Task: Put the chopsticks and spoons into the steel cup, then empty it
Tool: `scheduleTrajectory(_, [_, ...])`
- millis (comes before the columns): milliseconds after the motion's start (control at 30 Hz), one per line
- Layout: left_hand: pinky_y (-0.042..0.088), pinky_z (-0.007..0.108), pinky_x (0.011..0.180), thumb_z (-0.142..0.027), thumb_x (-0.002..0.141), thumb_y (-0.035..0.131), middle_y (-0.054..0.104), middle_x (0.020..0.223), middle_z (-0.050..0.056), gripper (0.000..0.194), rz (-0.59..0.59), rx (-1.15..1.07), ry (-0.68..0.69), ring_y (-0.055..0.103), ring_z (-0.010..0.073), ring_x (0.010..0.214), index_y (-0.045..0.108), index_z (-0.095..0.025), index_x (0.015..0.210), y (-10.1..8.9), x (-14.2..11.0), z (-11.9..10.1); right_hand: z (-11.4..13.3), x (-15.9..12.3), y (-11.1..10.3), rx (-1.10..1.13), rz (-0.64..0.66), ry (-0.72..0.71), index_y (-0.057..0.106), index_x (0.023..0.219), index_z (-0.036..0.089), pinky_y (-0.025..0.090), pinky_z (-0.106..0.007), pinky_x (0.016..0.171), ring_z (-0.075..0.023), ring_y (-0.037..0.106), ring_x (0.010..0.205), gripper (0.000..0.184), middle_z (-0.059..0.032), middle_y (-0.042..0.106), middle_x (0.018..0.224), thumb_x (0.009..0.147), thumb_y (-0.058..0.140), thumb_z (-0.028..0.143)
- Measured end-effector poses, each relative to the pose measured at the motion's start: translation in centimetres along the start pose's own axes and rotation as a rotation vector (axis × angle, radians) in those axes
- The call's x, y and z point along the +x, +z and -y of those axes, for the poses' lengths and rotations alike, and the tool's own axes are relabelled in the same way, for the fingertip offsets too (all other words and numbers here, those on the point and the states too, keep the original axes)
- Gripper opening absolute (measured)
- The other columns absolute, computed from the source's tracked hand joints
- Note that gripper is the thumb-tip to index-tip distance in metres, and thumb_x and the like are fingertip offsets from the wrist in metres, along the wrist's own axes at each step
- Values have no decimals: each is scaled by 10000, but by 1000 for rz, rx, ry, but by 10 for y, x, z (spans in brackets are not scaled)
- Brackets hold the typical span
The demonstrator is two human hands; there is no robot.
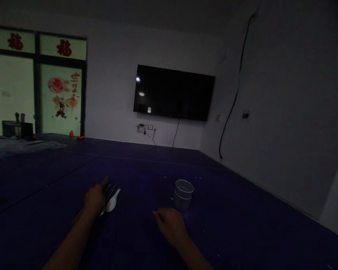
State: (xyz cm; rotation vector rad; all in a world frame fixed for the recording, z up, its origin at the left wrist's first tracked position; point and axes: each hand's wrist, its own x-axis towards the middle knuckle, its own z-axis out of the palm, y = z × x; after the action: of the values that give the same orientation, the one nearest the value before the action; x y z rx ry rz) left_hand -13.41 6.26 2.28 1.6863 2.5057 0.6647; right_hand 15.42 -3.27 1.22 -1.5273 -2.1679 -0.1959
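Wooden chopsticks (105, 181) lie slanted across the purple surface, with my left hand (94, 198) closed over their middle. Just right of that hand is a white spoon (111, 203), its handle pointing away from me. Between them rest a metal spoon (101, 211), partly hidden by the hand, and a thin dark utensil (111, 192) whose kind I cannot make out. My right hand (171, 224) is loosely curled low over the surface, and nothing shows in its fingers. A clear plastic cup (183, 195) stands upright just beyond it.
Purple covering (141, 165) spreads to the walls, with small white scraps on it. Crumpled clear plastic (25, 147) lies at far left, near a dark box (18, 129) and small orange items (80, 137). A television (174, 93) and a hanging black cable (233, 103) are on the walls.
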Motion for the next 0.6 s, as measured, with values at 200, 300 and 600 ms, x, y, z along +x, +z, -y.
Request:
scheduleTrajectory(200, [469, 275, 676, -152, 822, 411, 683, 955, 168, 262, 26, 17, 8, 659, 257, 906, 590, -123, 1011, -1, 1, 0, -2, 1, 2, -8, -3, -4, 614, 645, 202, 210, -256, 491, -120, 606, 579, 375, -4, 680, 648, 927, 398, 324])
scheduleTrajectory(300, [471, 281, 683, -139, 828, 406, 675, 973, 176, 269, 27, 32, -6, 657, 263, 914, 581, -116, 1030, -3, 0, 0, -4, 1, 4, -7, -2, -4, 611, 643, 203, 207, -255, 486, -113, 598, 562, 376, 0, 675, 634, 929, 395, 319])
scheduleTrajectory(600, [470, 304, 690, -258, 877, 363, 646, 976, 194, 308, -19, 33, 3, 635, 289, 962, 526, -93, 1079, -12, -8, -3, -2, 0, 2, -4, -11, -13, 618, 647, 204, 232, -252, 488, -116, 606, 565, 386, -4, 675, 637, 933, 390, 328])
